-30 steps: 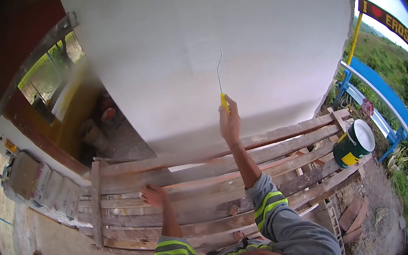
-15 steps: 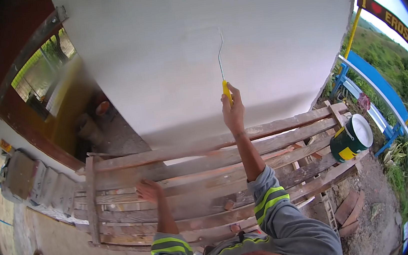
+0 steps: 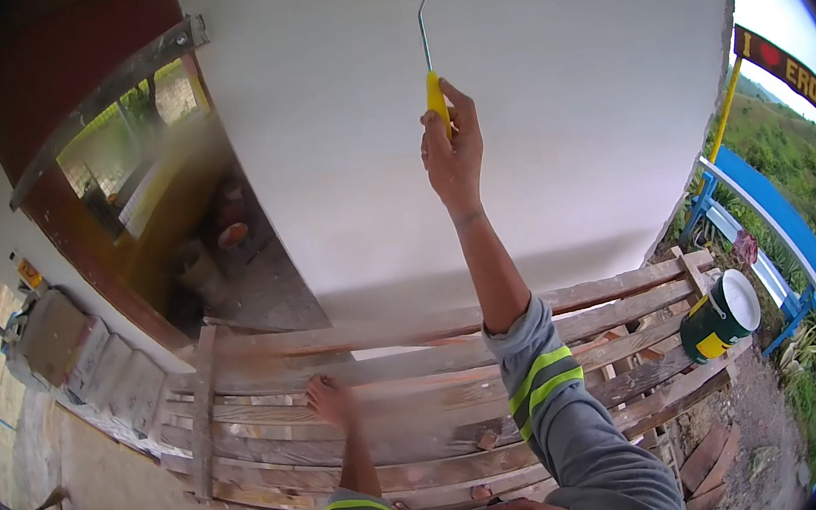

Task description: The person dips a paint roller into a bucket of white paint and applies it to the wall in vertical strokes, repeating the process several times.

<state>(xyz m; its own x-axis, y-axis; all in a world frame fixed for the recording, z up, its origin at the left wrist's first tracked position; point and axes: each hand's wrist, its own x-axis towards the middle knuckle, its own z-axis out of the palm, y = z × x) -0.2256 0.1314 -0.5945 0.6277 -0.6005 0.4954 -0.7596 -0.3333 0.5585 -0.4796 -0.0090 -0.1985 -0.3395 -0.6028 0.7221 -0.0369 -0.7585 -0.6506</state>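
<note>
My right hand (image 3: 454,157) is raised in front of the white wall (image 3: 556,137), its fingers wrapped round the yellow handle of a paint roller (image 3: 435,96). The roller's bent wire frame points up the wall, and its head is hard to make out against the white surface. Lower and to the left, my left hand (image 3: 330,402) hangs over the wooden plank platform (image 3: 404,394). It holds nothing, and its fingers are loosely apart.
A dark green paint bucket (image 3: 704,330) stands at the platform's right end. Left of the wall is a doorway with a pail (image 3: 198,269) inside. Stacked bags (image 3: 116,384) lie further left. A blue-and-white railing (image 3: 778,233) runs along the right.
My right hand and the roller have moved higher up the wall. My left hand stays low over the planks. The whole view has shifted slightly to the right.
</note>
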